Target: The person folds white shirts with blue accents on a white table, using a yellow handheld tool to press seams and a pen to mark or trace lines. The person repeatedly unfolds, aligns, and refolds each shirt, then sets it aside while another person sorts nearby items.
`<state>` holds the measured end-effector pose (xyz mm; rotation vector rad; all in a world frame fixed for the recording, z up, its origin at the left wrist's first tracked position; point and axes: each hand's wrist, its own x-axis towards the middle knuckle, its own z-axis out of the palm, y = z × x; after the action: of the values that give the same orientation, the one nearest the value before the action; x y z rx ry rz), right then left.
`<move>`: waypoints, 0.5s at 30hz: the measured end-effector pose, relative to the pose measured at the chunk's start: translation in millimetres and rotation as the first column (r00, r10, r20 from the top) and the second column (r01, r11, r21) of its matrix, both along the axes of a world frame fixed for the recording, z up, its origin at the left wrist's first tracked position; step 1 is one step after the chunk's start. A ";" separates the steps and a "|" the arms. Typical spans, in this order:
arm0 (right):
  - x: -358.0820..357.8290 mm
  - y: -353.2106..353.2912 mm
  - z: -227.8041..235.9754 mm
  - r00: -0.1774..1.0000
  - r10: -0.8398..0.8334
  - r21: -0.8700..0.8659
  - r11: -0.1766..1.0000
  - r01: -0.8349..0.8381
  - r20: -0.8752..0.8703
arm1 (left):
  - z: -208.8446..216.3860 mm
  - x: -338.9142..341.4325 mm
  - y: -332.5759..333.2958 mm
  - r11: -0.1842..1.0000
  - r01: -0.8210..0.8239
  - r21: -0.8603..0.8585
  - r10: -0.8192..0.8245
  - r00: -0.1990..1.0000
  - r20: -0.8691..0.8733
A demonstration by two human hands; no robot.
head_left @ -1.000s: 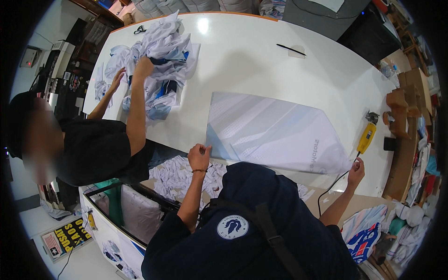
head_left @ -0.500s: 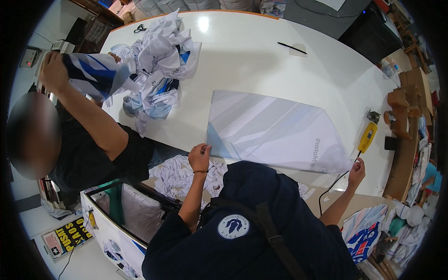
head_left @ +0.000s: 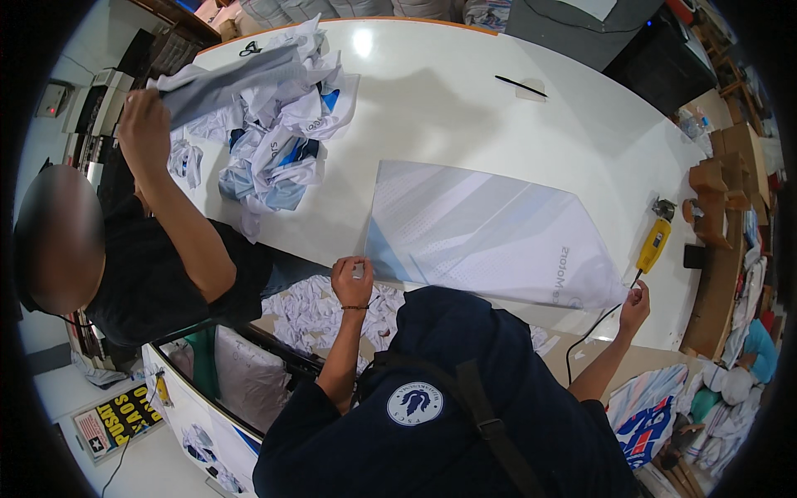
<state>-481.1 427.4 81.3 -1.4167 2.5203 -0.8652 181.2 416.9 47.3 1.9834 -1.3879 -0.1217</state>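
A pale fabric panel (head_left: 490, 232), grey and white with light blue stripes, lies flat on the white table (head_left: 432, 108) in front of me. My left hand (head_left: 353, 284) pinches its near left corner, fingers curled at the table's edge. At the panel's narrow right end, my right hand (head_left: 635, 310) has the tip of the cloth between thumb and fingers. Just beyond that hand rests a yellow electric cutter (head_left: 654, 242), its black cord hanging down past my right wrist.
A co-worker (head_left: 166, 274) at the left lifts a grey-and-white cloth piece (head_left: 241, 79) beside a crumpled fabric heap (head_left: 282, 133). A black pen (head_left: 520, 85) and scissors (head_left: 250, 49) lie toward the back. White scraps (head_left: 320, 311) are piled below the near edge.
The co-worker's raised hand has moved right, and the cloth there has swung up over the heap, its grey face showing. My left hand has shifted very slightly; my right hand stays put.
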 end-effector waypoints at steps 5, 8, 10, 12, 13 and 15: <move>-2.5 -2.4 -5.2 1.000 0.003 -0.029 1.000 -0.002 0.030 | -2.9 -0.5 3.6 0.999 -0.013 0.034 0.014 1.000 -0.014; -4.3 -1.2 -5.1 1.000 0.006 -0.010 1.000 -0.005 0.027 | -6.0 2.7 2.3 0.993 -0.019 0.119 0.017 1.000 0.014; -7.3 1.6 -5.6 1.000 0.006 -0.004 1.000 -0.006 0.016 | -3.1 -0.5 -5.7 0.991 -0.006 0.136 -0.001 0.998 0.055; -10.4 2.4 -11.2 1.000 0.002 -0.009 1.000 -0.002 -0.003 | 4.2 -6.8 -20.4 0.993 0.054 0.101 -0.059 0.997 0.040; -9.1 0.4 -10.2 1.000 0.000 0.003 1.000 0.000 0.015 | 10.3 -16.1 -32.1 0.989 0.130 0.076 -0.132 0.991 0.025; -1.1 -5.9 -3.9 0.999 -0.008 0.027 1.000 0.007 0.047 | 22.1 -39.1 -57.5 0.950 0.309 0.035 -0.309 0.951 0.000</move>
<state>-482.2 421.5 77.4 -1.3632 2.4951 -0.8520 142.1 359.4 69.5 1.7797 -1.7033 -0.2841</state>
